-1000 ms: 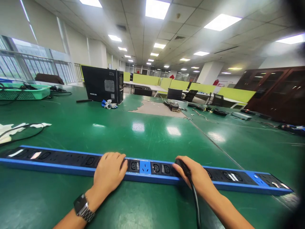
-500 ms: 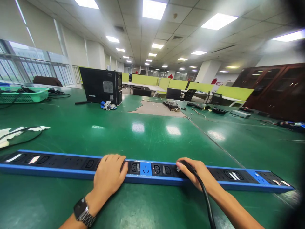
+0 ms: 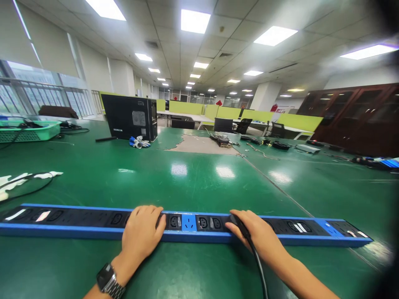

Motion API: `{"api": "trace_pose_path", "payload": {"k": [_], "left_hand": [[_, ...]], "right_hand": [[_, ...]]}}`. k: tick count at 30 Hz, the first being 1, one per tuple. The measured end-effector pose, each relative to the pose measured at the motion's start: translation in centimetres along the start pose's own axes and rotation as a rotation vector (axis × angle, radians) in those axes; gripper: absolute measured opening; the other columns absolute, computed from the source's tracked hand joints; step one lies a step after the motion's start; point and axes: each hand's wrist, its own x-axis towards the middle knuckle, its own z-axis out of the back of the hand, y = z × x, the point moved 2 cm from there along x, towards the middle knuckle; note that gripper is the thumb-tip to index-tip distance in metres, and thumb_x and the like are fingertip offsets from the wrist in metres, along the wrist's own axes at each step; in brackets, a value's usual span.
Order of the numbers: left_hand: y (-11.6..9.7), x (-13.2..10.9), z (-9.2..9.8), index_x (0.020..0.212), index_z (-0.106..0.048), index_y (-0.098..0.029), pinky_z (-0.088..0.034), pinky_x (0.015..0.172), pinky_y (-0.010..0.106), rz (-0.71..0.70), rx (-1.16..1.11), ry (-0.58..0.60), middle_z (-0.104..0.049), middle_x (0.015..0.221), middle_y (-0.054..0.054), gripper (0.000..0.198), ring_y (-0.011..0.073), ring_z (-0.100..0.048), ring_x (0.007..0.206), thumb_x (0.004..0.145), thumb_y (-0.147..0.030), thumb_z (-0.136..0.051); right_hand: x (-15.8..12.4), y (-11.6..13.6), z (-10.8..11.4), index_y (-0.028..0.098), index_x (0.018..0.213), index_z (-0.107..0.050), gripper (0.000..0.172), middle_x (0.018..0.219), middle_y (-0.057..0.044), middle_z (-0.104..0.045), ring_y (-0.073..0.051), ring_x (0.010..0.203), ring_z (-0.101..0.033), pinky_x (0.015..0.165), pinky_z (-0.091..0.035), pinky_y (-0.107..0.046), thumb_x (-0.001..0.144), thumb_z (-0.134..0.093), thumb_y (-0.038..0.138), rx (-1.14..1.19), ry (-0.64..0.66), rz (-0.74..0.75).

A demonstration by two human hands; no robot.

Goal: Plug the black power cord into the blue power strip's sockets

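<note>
A long blue and black power strip (image 3: 190, 236) lies across the green table, with rows of sockets facing up. My left hand (image 3: 143, 230) rests over its left-centre part, fingers wrapped across the strip from edge to edge. Right of the strip's middle, my right hand (image 3: 254, 230) grips a black plug at the end of a thick black cable (image 3: 259, 265). The plug sits against the sockets, its front hidden by my fingers, so how deep it is cannot be made out. The cable runs down toward the bottom edge.
Beyond the strip, a black computer case (image 3: 127, 116) stands on the table (image 3: 149, 178) beside blue and white gloves (image 3: 139, 142). A green basket (image 3: 31, 132) with cables is at the far left. Loose parts (image 3: 222, 140) and a grey box (image 3: 307, 148) lie farther back.
The view has shifted slightly, and the strip's right end appears a little farther left. My right hand has moved slightly left in view with the plug; my left hand keeps its hold on the strip.
</note>
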Motion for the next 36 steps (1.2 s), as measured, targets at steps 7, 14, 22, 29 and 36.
{"api": "trace_pose_path", "payload": {"k": [7, 14, 22, 29, 36], "left_hand": [[0.1, -0.1, 0.0, 0.104, -0.067, -0.017, -0.042, 0.090, 0.044, 0.002, -0.010, -0.017, -0.070, 0.097, 0.007, 0.032, 0.0253, -0.061, 0.095, 0.093, -0.031, -0.041], [0.0, 0.0, 0.1, 0.103, -0.068, -0.017, -0.042, 0.090, 0.043, 0.010, -0.012, -0.031, -0.070, 0.095, 0.008, 0.031, 0.0248, -0.062, 0.093, 0.093, -0.030, -0.041], [0.0, -0.2, 0.0, 0.103, -0.067, -0.017, -0.042, 0.089, 0.043, 0.006, 0.005, -0.029, -0.070, 0.096, 0.008, 0.031, 0.0252, -0.061, 0.094, 0.093, -0.031, -0.041], [0.1, -0.2, -0.1, 0.102, -0.068, -0.018, -0.042, 0.089, 0.042, -0.001, -0.022, -0.048, -0.070, 0.095, 0.007, 0.030, 0.0241, -0.061, 0.092, 0.093, -0.031, -0.041], [-0.2, -0.2, 0.3, 0.098, -0.068, -0.019, -0.041, 0.087, 0.041, 0.029, -0.012, -0.052, -0.069, 0.091, 0.007, 0.029, 0.0233, -0.061, 0.090, 0.092, -0.030, -0.042]], "right_hand": [[-0.1, 0.0, 1.1, 0.021, 0.122, -0.060, 0.044, 0.098, -0.010, -0.068, -0.024, 0.087, -0.063, 0.075, -0.049, -0.035, 0.083, -0.058, 0.041, -0.076, 0.219, 0.078], [3.6, -1.5, 4.1, 0.021, 0.116, -0.066, 0.040, 0.107, -0.006, -0.070, -0.019, 0.097, -0.064, 0.086, -0.047, -0.028, 0.083, -0.044, 0.027, 0.257, 0.395, -0.098], [5.9, 3.2, -0.6, 0.016, 0.075, -0.072, 0.046, 0.086, -0.015, -0.072, -0.026, 0.078, -0.066, 0.067, -0.045, -0.034, 0.087, -0.034, 0.039, -0.008, 0.483, -0.323], [5.3, 2.7, -0.6, 0.016, 0.075, -0.071, 0.042, 0.089, -0.016, -0.071, -0.027, 0.081, -0.066, 0.067, -0.043, -0.033, 0.083, -0.034, 0.033, -0.080, 0.470, -0.400], [5.4, 2.9, -0.9, 0.017, 0.069, -0.068, 0.043, 0.082, -0.013, -0.071, -0.024, 0.077, -0.066, 0.068, -0.045, -0.033, 0.085, -0.035, 0.040, 0.019, 0.395, -0.399]]}}
